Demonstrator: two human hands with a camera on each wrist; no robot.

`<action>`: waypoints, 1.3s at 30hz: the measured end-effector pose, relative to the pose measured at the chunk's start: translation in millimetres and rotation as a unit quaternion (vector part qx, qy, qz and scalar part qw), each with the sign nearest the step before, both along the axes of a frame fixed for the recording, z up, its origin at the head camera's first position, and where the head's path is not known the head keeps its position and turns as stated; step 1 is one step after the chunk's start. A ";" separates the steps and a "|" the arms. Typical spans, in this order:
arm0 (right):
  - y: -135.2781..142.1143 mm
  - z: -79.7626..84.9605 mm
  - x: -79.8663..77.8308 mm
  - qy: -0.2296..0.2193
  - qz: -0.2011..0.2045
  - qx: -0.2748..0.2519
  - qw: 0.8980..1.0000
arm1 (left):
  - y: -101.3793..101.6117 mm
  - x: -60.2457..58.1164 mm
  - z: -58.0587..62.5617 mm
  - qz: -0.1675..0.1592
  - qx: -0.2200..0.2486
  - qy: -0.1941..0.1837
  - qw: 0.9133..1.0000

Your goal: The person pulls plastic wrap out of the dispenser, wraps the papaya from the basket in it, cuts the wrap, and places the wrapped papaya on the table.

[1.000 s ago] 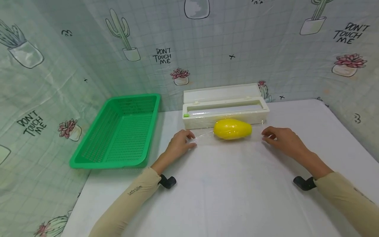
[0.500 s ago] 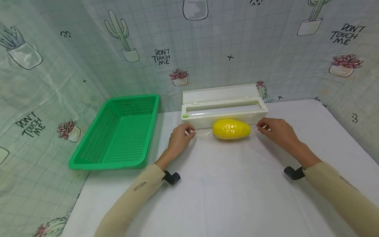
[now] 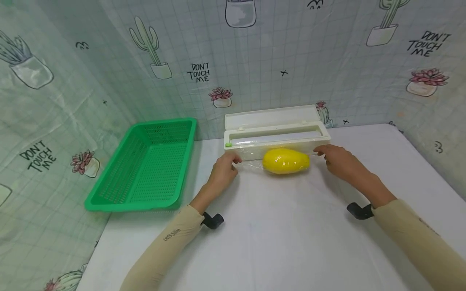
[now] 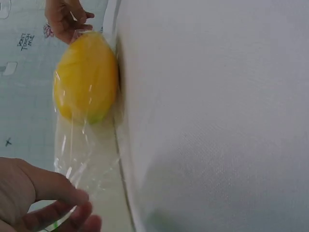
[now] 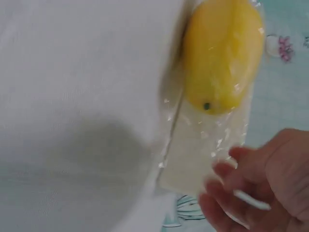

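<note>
A yellow mango-like fruit [image 3: 285, 161], wrapped in clear plastic wrap [image 4: 79, 145], lies at the front of a white wrap dispenser [image 3: 247, 153]. To its left, my left hand [image 3: 223, 171] pinches the gathered wrap between thumb and fingers. My right hand [image 3: 340, 161] is at the fruit's other end, curled fingertips at the wrap's right end; it is blurred in the right wrist view. Wrinkled film stretches from the fruit [image 4: 87, 79] toward the left thumb. A dark spot marks the end of the fruit [image 5: 219, 63] facing the right hand.
The dispenser's lid [image 3: 271, 117] stands raised at the back, with a white roll [image 3: 276, 137] inside. A green plastic basket [image 3: 153, 178] sits at the left of the white table [image 3: 276, 234]. A printed cloth [image 3: 255, 52] hangs behind.
Both hands have moved slightly forward, toward the dispenser, and the right hand has come in closer to the fruit. The film at the sides is now more gathered. The fruit stays put.
</note>
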State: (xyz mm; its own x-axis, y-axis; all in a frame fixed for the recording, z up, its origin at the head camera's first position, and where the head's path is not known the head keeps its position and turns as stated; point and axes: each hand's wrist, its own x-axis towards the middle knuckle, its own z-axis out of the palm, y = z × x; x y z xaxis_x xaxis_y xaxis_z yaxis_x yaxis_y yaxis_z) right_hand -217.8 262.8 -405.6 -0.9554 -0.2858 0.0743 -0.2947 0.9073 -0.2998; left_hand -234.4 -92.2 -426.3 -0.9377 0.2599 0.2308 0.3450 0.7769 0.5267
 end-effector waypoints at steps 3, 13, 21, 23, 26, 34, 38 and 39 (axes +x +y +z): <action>-3.1 9.7 13.0 0.038 -0.001 -0.001 0.999 | 11.8 10.3 9.9 -0.024 -0.053 0.065 0.996; -32.9 -6.9 3.6 0.038 0.143 0.000 0.989 | 67.7 -3.6 -0.1 -0.195 -0.226 0.122 0.947; -41.4 -3.2 -11.7 0.038 0.137 -0.021 0.990 | 80.2 -13.3 3.4 -0.185 -0.188 0.110 0.958; -40.1 -0.4 -17.3 0.026 0.136 -0.027 0.990 | 81.8 -16.2 5.9 -0.187 -0.188 0.111 0.958; -38.3 2.5 -24.0 -0.006 0.137 -0.032 0.990 | 82.9 -18.5 8.2 -0.186 -0.201 0.098 0.957; -39.9 2.0 -28.9 -0.018 0.159 -0.031 0.987 | 82.4 -19.9 6.9 -0.194 -0.209 0.065 0.956; -41.1 3.7 -28.7 -0.025 0.161 -0.026 0.986 | 80.3 -22.6 7.6 -0.204 -0.201 0.066 0.956; -41.3 4.4 -28.5 -0.032 0.158 -0.026 0.987 | 80.0 -23.9 8.0 -0.206 -0.202 0.069 0.955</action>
State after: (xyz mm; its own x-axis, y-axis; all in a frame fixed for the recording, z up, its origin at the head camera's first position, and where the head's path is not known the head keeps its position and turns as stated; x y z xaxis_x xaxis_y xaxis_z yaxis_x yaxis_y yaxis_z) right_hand -246.3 221.4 -401.2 -0.8228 -0.5670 0.0390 -0.5390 0.7567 -0.3701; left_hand -258.2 -12.2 -418.4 -0.7051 0.6937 0.1470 0.7091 0.6911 0.1401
